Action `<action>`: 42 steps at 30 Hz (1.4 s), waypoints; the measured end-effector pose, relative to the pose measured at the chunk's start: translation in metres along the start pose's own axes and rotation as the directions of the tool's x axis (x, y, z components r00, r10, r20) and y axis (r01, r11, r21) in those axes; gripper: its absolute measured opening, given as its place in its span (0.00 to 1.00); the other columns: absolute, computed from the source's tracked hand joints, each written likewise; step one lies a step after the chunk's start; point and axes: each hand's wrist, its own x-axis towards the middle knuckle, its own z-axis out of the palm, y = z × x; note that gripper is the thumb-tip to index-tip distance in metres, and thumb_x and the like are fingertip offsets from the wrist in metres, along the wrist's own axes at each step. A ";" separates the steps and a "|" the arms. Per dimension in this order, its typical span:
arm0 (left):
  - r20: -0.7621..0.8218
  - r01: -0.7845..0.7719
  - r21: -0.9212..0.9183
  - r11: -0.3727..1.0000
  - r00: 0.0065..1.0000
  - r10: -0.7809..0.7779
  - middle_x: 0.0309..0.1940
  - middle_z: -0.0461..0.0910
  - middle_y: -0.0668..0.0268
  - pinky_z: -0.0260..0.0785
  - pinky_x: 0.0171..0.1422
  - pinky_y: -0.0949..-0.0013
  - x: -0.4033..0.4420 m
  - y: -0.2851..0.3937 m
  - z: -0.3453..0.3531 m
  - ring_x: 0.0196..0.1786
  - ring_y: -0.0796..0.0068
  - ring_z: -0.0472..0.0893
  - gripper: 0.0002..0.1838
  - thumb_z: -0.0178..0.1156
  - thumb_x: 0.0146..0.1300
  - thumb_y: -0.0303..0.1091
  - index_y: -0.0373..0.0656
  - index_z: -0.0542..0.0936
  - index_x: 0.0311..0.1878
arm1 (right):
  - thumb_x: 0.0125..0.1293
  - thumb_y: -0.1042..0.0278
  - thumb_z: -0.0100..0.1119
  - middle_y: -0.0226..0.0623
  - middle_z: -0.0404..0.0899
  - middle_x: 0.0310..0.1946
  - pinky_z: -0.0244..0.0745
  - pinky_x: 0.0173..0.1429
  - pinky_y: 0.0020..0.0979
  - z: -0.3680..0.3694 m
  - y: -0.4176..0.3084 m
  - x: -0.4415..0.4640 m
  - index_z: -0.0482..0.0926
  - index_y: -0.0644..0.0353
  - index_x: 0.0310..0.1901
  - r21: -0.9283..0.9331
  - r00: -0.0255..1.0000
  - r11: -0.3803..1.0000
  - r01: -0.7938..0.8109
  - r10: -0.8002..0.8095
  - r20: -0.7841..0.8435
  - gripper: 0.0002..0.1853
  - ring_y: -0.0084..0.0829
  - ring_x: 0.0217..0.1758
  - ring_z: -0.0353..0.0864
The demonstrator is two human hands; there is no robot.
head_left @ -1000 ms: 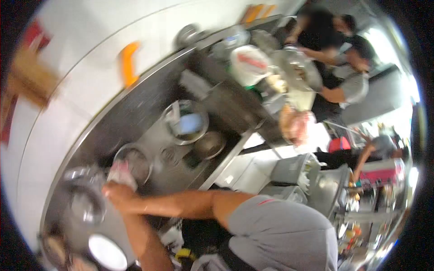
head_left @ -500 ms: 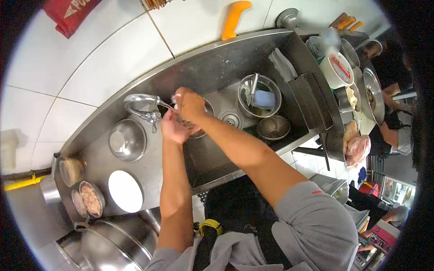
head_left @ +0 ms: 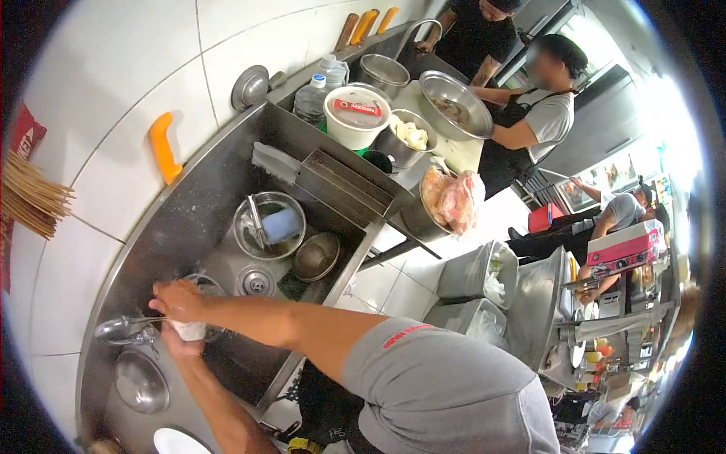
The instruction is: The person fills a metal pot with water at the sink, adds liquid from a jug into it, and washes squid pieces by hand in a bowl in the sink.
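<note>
Both hands are together at the faucet (head_left: 117, 331), on the left side of the steel sink. My right hand (head_left: 180, 300) is above my left, its fingers bent together; what they close on, if anything, is hidden. Just below it, my left hand (head_left: 180, 346) has its fingers covered. A white patch (head_left: 189, 330) shows between the hands; I cannot tell whether it is foam or an object. Partly behind my right wrist is a bowl (head_left: 206, 286) in the basin. Near the faucet, a metal bowl (head_left: 142, 381) lies upside down on the steel counter.
A bowl with a blue sponge (head_left: 281, 225) and a dark metal bowl (head_left: 316, 256) sit in the sink by the drain (head_left: 255, 282). Right of it stand a white tub (head_left: 357, 117) and a pot of raw meat (head_left: 454, 198). Co-workers (head_left: 544, 113) stand beyond, one holding a large bowl.
My view has swung right, showing co-workers and more of the kitchen; the sink has shifted left and down. My hands stay together by the faucet, and the white patch shows more.
</note>
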 end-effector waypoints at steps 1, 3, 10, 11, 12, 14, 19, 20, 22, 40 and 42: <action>-0.116 -0.018 0.002 1.000 0.993 0.018 0.61 0.73 0.55 0.65 0.67 0.47 -0.002 0.004 0.004 0.62 0.56 0.74 0.25 0.44 0.72 0.50 0.40 0.73 0.59 | 0.58 0.53 0.58 0.51 0.81 0.28 0.74 0.39 0.51 -0.009 0.003 0.000 0.79 0.60 0.29 0.065 0.998 0.997 0.047 -0.043 -0.050 0.16 0.50 0.36 0.83; -0.142 -0.047 -0.004 0.999 0.989 0.046 0.58 0.75 0.56 0.68 0.65 0.47 -0.007 0.013 0.007 0.60 0.57 0.75 0.24 0.46 0.72 0.49 0.40 0.72 0.59 | 0.53 0.56 0.61 0.51 0.81 0.33 0.75 0.43 0.50 -0.052 -0.013 0.002 0.80 0.61 0.30 -0.057 0.954 0.998 0.012 0.006 0.300 0.15 0.51 0.40 0.82; 0.069 0.115 -0.057 0.992 0.991 -0.112 0.56 0.76 0.60 0.69 0.64 0.50 -0.028 0.011 0.030 0.58 0.56 0.76 0.28 0.53 0.66 0.56 0.46 0.73 0.60 | 0.41 0.65 0.63 0.45 0.74 0.36 0.74 0.47 0.47 0.009 -0.028 -0.008 0.77 0.58 0.26 0.053 0.969 0.985 0.163 -0.150 -0.196 0.09 0.48 0.45 0.78; 0.051 0.070 -0.034 0.997 0.996 -0.068 0.56 0.76 0.60 0.69 0.64 0.50 -0.024 0.010 0.031 0.58 0.57 0.76 0.28 0.53 0.65 0.56 0.47 0.73 0.60 | 0.41 0.65 0.62 0.45 0.74 0.35 0.74 0.46 0.47 0.032 -0.027 -0.025 0.76 0.58 0.26 0.053 0.961 0.980 0.191 -0.176 -0.211 0.09 0.49 0.44 0.78; 0.023 0.051 -0.017 0.999 0.998 -0.050 0.56 0.76 0.60 0.69 0.63 0.50 -0.027 0.009 0.032 0.58 0.57 0.76 0.27 0.53 0.65 0.56 0.47 0.73 0.60 | 0.41 0.65 0.62 0.46 0.73 0.35 0.73 0.45 0.48 0.048 -0.031 -0.039 0.75 0.59 0.25 0.048 0.954 0.973 0.224 -0.209 -0.216 0.09 0.49 0.43 0.78; -0.021 0.062 0.006 0.998 0.998 -0.062 0.56 0.77 0.61 0.69 0.63 0.50 -0.041 0.005 0.029 0.58 0.57 0.76 0.27 0.53 0.65 0.56 0.47 0.73 0.60 | 0.42 0.65 0.61 0.48 0.76 0.35 0.72 0.44 0.48 0.058 -0.055 -0.070 0.76 0.58 0.25 0.241 0.989 0.968 0.067 -0.097 0.112 0.08 0.49 0.40 0.78; -0.015 0.029 0.084 0.996 0.999 -0.028 0.56 0.77 0.62 0.70 0.61 0.50 -0.009 -0.008 0.000 0.58 0.58 0.76 0.27 0.54 0.65 0.56 0.49 0.73 0.60 | 0.46 0.60 0.61 0.42 0.79 0.27 0.73 0.42 0.48 0.063 -0.019 -0.024 0.79 0.55 0.26 0.123 0.977 0.987 0.102 -0.076 -0.199 0.09 0.46 0.36 0.80; -0.005 0.016 0.103 0.995 1.000 -0.015 0.56 0.77 0.62 0.70 0.61 0.50 0.001 -0.008 -0.006 0.58 0.58 0.76 0.27 0.54 0.65 0.56 0.49 0.73 0.60 | 0.48 0.59 0.61 0.42 0.79 0.26 0.74 0.41 0.49 0.027 -0.012 0.000 0.79 0.55 0.28 0.029 0.998 0.999 0.040 -0.039 -0.050 0.09 0.45 0.36 0.81; -0.061 0.014 0.074 0.997 0.998 -0.009 0.54 0.78 0.63 0.71 0.59 0.49 0.001 -0.008 -0.009 0.57 0.58 0.77 0.26 0.53 0.65 0.55 0.49 0.73 0.59 | 0.53 0.59 0.60 0.45 0.78 0.28 0.74 0.37 0.51 -0.011 0.000 0.019 0.78 0.57 0.30 -0.044 0.998 0.997 0.066 -0.065 0.010 0.10 0.48 0.37 0.81; 0.100 -0.118 0.013 0.993 0.988 0.117 0.53 0.76 0.63 0.71 0.58 0.61 -0.046 0.005 0.052 0.56 0.65 0.76 0.21 0.45 0.70 0.45 0.50 0.71 0.62 | 0.59 0.62 0.53 0.44 0.78 0.27 0.75 0.34 0.47 0.049 -0.053 -0.057 0.75 0.54 0.30 0.074 0.991 0.997 -0.019 0.009 0.130 0.07 0.43 0.34 0.81; 0.011 -0.054 0.027 0.998 0.999 0.054 0.53 0.76 0.63 0.71 0.59 0.60 -0.056 0.001 0.051 0.57 0.65 0.76 0.21 0.45 0.70 0.46 0.50 0.71 0.62 | 0.58 0.62 0.52 0.46 0.81 0.32 0.76 0.35 0.44 0.032 -0.063 -0.080 0.77 0.54 0.32 0.161 0.966 0.979 0.121 -0.154 0.208 0.07 0.39 0.34 0.82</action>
